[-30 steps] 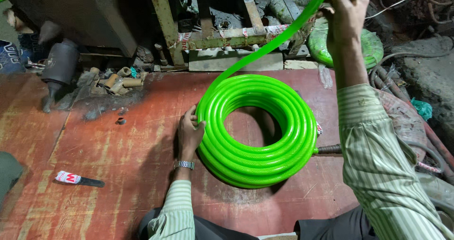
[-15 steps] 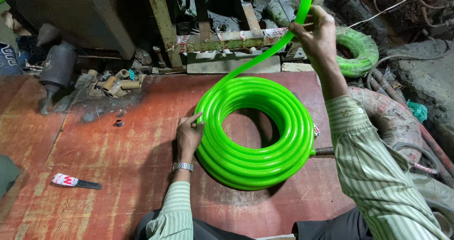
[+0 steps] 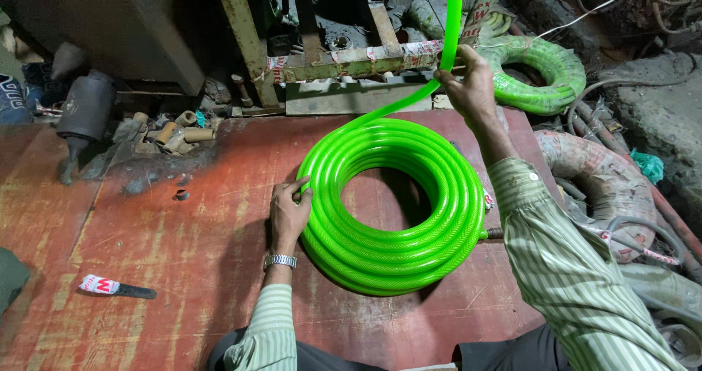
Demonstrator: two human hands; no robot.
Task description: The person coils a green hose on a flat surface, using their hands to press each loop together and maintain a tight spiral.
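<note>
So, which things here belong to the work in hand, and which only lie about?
In use:
green hose coil
loose hose end
left hand, on the coil
right hand, grip on the hose end

Lying about:
small knife
second green coil
short pipe pieces

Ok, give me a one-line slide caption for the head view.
Left hand steadies a bright green plastic hose coil on a red-brown board while right hand grips the hose's free length.

Striped green-white sleeves, steel wristwatch
</note>
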